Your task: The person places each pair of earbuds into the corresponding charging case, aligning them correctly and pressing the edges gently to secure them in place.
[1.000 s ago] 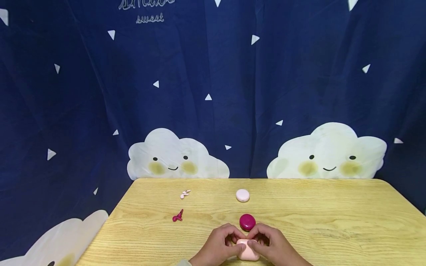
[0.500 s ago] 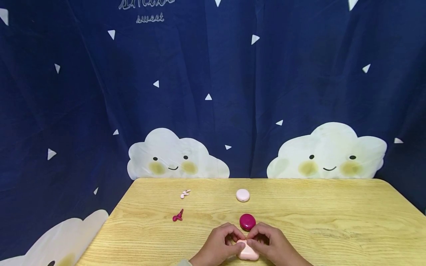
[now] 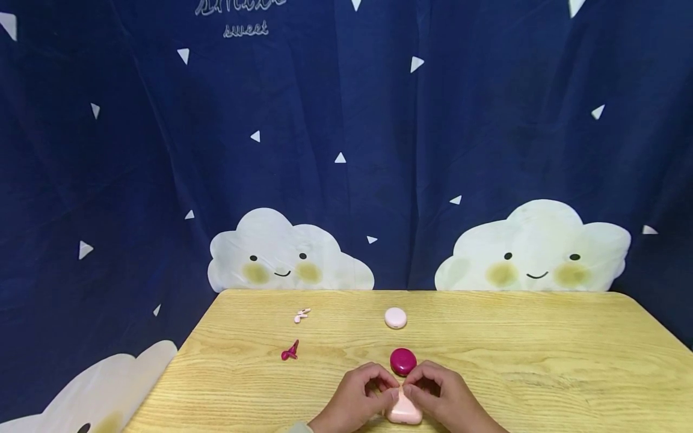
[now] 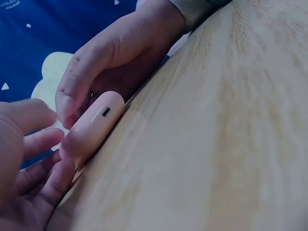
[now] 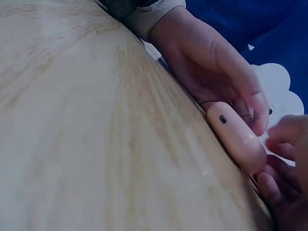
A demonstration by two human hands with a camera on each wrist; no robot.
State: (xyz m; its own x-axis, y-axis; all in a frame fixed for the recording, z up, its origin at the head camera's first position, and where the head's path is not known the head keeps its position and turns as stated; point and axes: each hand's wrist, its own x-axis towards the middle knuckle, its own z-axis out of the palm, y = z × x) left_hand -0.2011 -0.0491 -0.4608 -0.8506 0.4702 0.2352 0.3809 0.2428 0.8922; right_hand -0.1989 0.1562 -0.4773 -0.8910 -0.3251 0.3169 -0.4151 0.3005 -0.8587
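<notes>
Pink case flat on the table, right by the person. Left hand grips its left end, right hand its right end; fingers of both curled in, tips meeting over its far edge. Can't tell if anything small is pinched there, or if the lid is open. Case's long axis runs left-right, port facing the person, low on the near side. Looks like glossy hard plastic: probably light, stiff, a bit slippery, hinge likely the weak spot; best hold is the rounded ends. Red puck just beyond the case. Red buds well off to the case's far left, crossed. Pale puck straight beyond the case, past the red one. Pale buds far left of the case, farther out. Navy curtain farthest beyond the case.
</notes>
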